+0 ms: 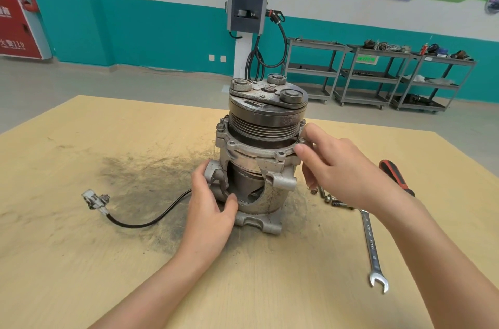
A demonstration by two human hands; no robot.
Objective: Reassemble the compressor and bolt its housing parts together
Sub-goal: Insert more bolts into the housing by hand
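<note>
A grey cutaway compressor [259,166] stands upright on the wooden table [81,261], its ribbed pulley and clutch plate [267,102] on top. My left hand [210,210] grips the lower housing at its left side, thumb at the cutaway opening. My right hand [340,166] holds the right edge of the upper flange, fingertips on the rim by a bolt hole. A bolt head [221,127] sits in the flange's far left ear. Several loose bolts [330,199] lie on the table right of the base, partly hidden behind my right hand.
A combination wrench [372,247] lies at the right, with a red-and-black screwdriver [394,175] beyond it. The compressor's black cable and plug [95,199] trail off left over a dark grease stain. Shelving carts [378,72] and a charging post [247,5] stand far behind.
</note>
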